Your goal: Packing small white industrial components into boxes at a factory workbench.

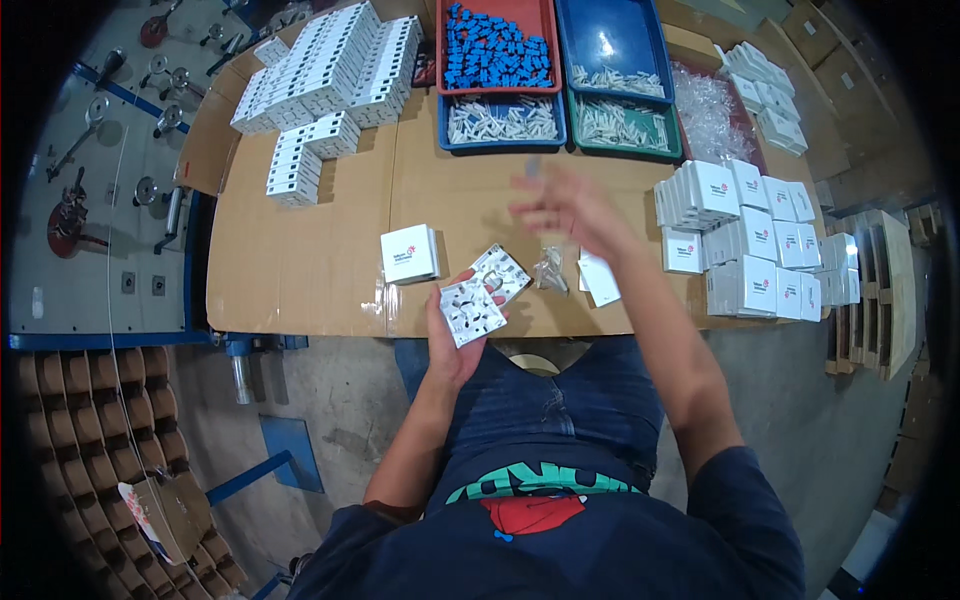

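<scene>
My left hand (446,345) is closed around the edge of a white square plate (471,311), whose inner side shows black and metallic parts. Just beyond it, a similar square plate (500,273) lies on the cardboard-covered table. My right hand (568,208) is raised over the table in front of the trays, its fingers smeared by motion. A small bluish-grey blur (533,168) shows at its fingertips; I cannot make out what it is. Between the hands rests a small clear bag (551,270) with pale pieces, beside flat white squares (600,278). A white square stack (410,254) stands to the left.
At the back, a red tray (552,50) holds blue parts, while a blue tray (446,140) and a green tray (640,152) hold white pieces. White units (310,80) are stacked at back left. More white squares (757,285) fill the right side, below clear bags (712,110).
</scene>
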Demonstrator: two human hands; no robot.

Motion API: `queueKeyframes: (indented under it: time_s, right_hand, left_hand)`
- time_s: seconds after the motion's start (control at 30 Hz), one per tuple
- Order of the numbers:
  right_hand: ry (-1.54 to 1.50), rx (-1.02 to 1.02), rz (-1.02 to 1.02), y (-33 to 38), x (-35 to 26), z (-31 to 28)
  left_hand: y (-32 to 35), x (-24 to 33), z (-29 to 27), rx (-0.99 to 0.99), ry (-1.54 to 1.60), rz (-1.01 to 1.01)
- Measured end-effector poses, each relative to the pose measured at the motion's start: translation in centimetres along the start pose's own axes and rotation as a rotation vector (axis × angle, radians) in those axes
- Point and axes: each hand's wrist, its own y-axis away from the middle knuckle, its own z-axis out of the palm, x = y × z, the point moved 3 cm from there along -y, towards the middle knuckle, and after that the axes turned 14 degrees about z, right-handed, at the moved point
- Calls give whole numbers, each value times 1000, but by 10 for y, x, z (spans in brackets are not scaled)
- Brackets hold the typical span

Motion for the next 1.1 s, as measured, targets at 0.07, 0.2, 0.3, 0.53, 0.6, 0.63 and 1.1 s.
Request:
queueKeyframes:
  time_s: [0.07,0.2,0.3,0.53,0.6,0.63,1.1]
  right_hand:
    - [55,84,-69,1,-53,13]
    - [620,74,-88,1,-22,5]
    - [989,57,-34,44,59,31]
    - [1004,243,-113,77,80,-4]
    - [1129,348,-212,79,71,-21]
    - [1299,443,-287,80,68,-28]
    - [1545,-25,-707,-88,112,147]
  left_hand:
    - [1,-1,9,-37,40,26]
    - [-6,-3,16,82,-136,227]
    - [-5,-8,25,18,-185,248]
    - [5,-14,16,-117,-567,360]
    - [5,15,5,-12,-1214,740]
    - [1,25,-3,-10,-1213,744]
    - [22,50,-79,523,-574,673]
